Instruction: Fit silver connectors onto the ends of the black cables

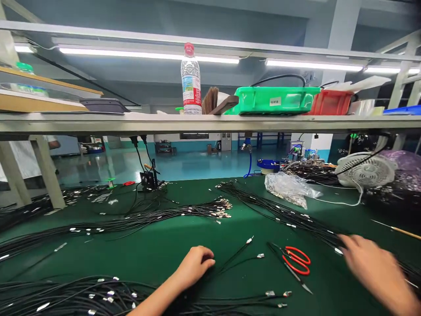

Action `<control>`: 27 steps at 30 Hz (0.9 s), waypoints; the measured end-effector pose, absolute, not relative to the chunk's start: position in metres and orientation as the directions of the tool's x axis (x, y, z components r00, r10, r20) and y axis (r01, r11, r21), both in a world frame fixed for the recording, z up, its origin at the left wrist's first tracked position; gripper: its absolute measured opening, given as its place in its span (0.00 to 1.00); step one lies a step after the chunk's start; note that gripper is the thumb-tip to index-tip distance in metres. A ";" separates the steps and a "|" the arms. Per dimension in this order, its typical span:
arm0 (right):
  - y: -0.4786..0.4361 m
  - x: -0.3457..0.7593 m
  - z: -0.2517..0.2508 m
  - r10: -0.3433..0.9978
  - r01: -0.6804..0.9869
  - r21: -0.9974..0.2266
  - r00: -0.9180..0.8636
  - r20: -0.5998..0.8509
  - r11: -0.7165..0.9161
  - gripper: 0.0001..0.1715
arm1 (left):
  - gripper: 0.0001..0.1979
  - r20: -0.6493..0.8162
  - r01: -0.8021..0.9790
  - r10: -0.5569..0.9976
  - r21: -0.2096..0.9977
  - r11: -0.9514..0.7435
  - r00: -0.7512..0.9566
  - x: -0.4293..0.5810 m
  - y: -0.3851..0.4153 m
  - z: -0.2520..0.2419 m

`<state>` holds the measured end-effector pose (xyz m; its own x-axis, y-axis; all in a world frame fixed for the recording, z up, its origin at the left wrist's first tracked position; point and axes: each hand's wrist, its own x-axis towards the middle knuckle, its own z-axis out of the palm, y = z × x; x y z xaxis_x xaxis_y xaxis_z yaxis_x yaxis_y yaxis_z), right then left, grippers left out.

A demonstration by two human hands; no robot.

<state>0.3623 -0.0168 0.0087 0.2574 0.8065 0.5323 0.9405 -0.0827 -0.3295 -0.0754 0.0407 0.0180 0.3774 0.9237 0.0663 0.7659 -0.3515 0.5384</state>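
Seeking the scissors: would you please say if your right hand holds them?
No, the red-handled scissors lie on the green mat, apart from the right hand.

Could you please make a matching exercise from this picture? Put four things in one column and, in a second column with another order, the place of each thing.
Things:
1. red-handled scissors
2. water bottle with a red cap
3. white desk fan
4. left hand

Places:
A. at the back right of the green work mat
B. on the overhead shelf
C. on black cables
D. on the mat, between the left hand and the right hand

Pairs: 1-D, 2-B, 3-A, 4-C
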 end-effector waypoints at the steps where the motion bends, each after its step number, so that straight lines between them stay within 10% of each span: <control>1: -0.003 0.337 0.007 0.844 0.933 -0.360 0.215 0.491 -0.029 0.12 | 0.11 0.071 0.769 0.918 0.523 -0.367 0.390 -0.068 0.037 0.016; 14: 0.054 0.193 -0.010 0.886 0.595 -0.740 0.097 0.454 0.314 0.15 | 0.09 0.211 0.764 0.946 0.558 -0.323 0.246 0.020 0.062 0.005; 27: 0.009 0.179 0.050 0.887 0.115 -0.882 0.010 0.462 0.458 0.18 | 0.06 0.413 0.151 0.868 0.873 -0.463 0.274 0.017 0.015 0.039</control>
<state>0.1786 0.0093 0.0504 0.0102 0.8869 0.4619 0.1146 0.4578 -0.8816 0.0173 0.0153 0.0390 0.2739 0.8685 0.4132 0.1513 -0.4632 0.8732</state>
